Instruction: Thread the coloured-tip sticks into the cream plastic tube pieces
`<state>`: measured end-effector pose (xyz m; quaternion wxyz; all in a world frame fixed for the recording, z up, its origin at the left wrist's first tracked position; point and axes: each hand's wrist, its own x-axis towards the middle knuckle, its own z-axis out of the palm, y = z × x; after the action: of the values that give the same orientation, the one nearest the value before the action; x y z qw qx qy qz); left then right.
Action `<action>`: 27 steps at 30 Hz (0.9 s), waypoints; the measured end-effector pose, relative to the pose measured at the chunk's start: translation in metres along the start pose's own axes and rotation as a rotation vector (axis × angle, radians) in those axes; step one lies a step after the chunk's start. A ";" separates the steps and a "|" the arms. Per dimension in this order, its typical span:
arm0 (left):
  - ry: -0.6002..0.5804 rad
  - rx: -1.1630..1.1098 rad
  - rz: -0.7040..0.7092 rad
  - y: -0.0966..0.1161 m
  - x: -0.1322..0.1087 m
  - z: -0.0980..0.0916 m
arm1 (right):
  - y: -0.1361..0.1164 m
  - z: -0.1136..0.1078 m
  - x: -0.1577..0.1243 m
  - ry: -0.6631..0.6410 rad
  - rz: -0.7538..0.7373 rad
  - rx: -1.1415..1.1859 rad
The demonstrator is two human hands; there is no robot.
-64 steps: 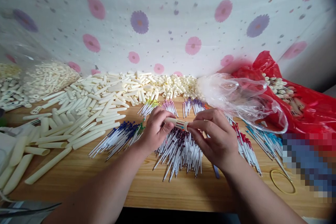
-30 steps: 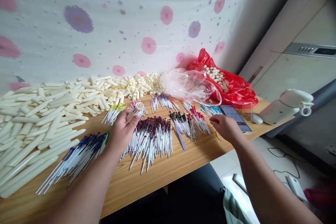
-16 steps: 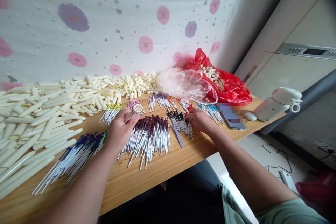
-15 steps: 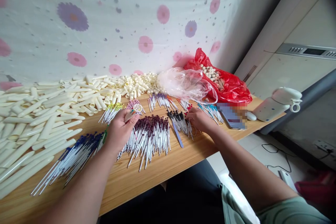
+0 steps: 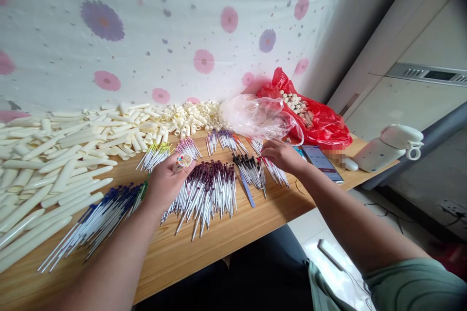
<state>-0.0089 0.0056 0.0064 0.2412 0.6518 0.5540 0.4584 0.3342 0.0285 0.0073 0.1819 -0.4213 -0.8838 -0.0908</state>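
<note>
My left hand (image 5: pixel 165 182) is closed round a cream pen barrel (image 5: pixel 181 162) whose open end, with coloured refill tips inside, points at the camera. It hovers over the heap of dark purple refills (image 5: pixel 207 192). My right hand (image 5: pixel 281 154) rests curled over the red-tipped refills (image 5: pixel 274 171), fingers pinched at a thin refill, right of the black-tipped bundle (image 5: pixel 251 169).
Cream barrels (image 5: pixel 54 165) cover the wooden table's left; white clips (image 5: pixel 191 116) lie at the back. Blue refills (image 5: pixel 95 221), a clear bag (image 5: pixel 257 116), a red bag (image 5: pixel 317 119), a phone (image 5: pixel 323 161) and a white bottle (image 5: pixel 388 148) lie around.
My hands parted from joint work on the barrel; the left kept it. The view swung right. My right hand reached toward the phone, then came back over the red-tipped refills.
</note>
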 end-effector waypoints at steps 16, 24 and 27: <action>-0.294 -0.464 -0.305 0.014 -0.009 0.009 | -0.053 0.000 0.086 0.088 -0.226 0.095; -0.310 -0.588 -0.425 0.016 -0.009 0.005 | -0.110 0.017 0.116 0.259 -0.221 0.455; -0.302 -0.582 -0.406 0.016 -0.009 0.004 | -0.110 0.024 0.112 0.348 -0.053 0.722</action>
<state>0.0029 -0.0066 0.0142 0.5809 0.4930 0.4767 0.4384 0.1780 0.0472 0.0291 0.4627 -0.2859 -0.8255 0.1508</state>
